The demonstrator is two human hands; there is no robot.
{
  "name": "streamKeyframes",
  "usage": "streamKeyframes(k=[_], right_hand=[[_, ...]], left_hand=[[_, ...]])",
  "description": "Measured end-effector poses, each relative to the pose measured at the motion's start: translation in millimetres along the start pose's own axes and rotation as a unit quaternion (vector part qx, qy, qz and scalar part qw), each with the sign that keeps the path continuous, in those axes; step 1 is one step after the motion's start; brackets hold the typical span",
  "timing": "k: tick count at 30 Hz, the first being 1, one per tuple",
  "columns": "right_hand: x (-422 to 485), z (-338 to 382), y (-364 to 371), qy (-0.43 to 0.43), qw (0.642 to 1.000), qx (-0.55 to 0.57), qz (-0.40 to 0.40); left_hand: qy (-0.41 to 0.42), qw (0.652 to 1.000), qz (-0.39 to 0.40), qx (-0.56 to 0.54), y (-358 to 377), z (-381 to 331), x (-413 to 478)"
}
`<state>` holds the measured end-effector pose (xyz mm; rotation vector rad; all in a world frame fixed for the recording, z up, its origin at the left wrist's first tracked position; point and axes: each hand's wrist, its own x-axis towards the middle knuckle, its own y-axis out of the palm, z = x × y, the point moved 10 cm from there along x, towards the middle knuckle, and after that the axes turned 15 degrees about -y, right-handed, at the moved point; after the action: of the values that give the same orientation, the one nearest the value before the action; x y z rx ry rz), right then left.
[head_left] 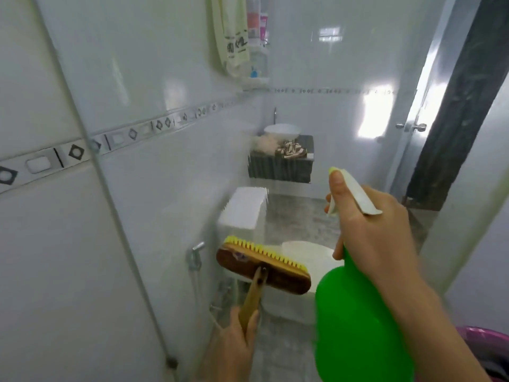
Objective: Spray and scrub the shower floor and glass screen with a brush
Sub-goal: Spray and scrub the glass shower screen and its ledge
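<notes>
My left hand (pixel 234 346) grips the wooden handle of a scrubbing brush (pixel 264 266) low in the middle; its brown wooden head with yellow bristles points away toward the glass screen (pixel 192 139). My right hand (pixel 369 230) holds a green spray bottle (pixel 355 321) by its neck, fingers round the white trigger head, whose nozzle (pixel 334 170) points at the glass. The glass looks wet and streaky in front of the brush. The shower floor is out of view.
Through the glass I see a white toilet (pixel 275 238), a bidet sprayer (pixel 195 255) on the wall, a dark vanity with a white basin (pixel 282 130), and a door (pixel 418 128) at the right. A pink tub (pixel 482 346) sits at bottom right. The glass edge (pixel 110 188) runs diagonally at left.
</notes>
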<state>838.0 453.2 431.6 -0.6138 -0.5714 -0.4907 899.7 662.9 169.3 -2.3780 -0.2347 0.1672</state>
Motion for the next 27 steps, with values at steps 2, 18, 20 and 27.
streamKeyframes(k=[2, 18, 20, 27], right_hand=[[-1, -3, 5, -0.017, 1.000, -0.005, 0.009], [-78, -67, 83, -0.192, 0.978, 0.080, -0.007], [-96, -82, 100, -0.204, 0.975, 0.092, -0.011], [-151, -109, 143, -0.229, 0.968, 0.102, -0.007]], left_hand=[[0.024, 0.999, -0.031, -0.037, -13, -17, 7], [0.072, 0.975, -0.176, -0.113, 43, 98, 53], [0.092, 0.972, -0.181, -0.121, 48, 111, 59], [0.189, 0.944, -0.253, -0.096, 7, 84, 52]])
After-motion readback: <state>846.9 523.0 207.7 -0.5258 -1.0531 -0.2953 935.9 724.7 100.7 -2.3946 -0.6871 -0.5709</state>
